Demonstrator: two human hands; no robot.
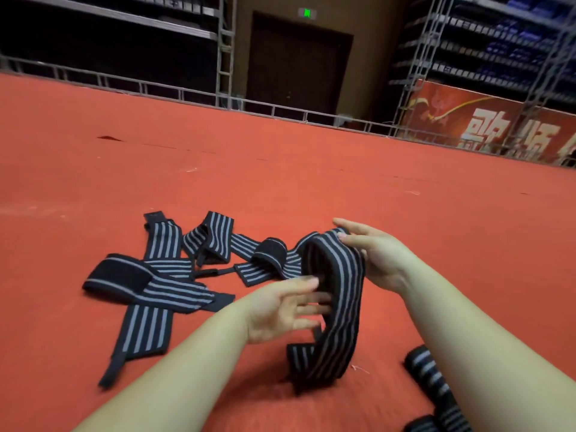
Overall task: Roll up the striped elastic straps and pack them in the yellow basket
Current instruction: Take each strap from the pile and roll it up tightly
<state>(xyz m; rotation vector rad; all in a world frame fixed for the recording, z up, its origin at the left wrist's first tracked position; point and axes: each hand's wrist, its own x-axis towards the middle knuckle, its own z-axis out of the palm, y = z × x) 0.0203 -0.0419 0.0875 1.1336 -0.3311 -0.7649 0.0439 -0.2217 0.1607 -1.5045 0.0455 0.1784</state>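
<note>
Far left: loose striped straps [146, 288] are seen lying flat and overlapping on the red carpet [280, 182], black with grey stripes, some ends folded over on themselves. More of the pile [215, 241] is spread toward the centre, just beyond the hands.

Centre: the left hand [280, 310] is held palm up, fingers straight and spread, slightly blurred. The fingertips [311, 280] are placed against the inner side of a looped strap [339, 294]; nothing is gripped.

The looped strap is stood on edge in a tall arc between the two hands, its lower end trailing on the carpet near the left forearm.

Right of centre: the right hand [374, 254] is set at the top of the loop, fingers mostly straight; the thumb [346, 238] is pressed on the strap's outer face. Whether the strap is pinched cannot be told.

Lower right corner: rolled straps [433, 388] are seen on the carpet beside the right forearm.

The yellow basket is out of view.
</note>
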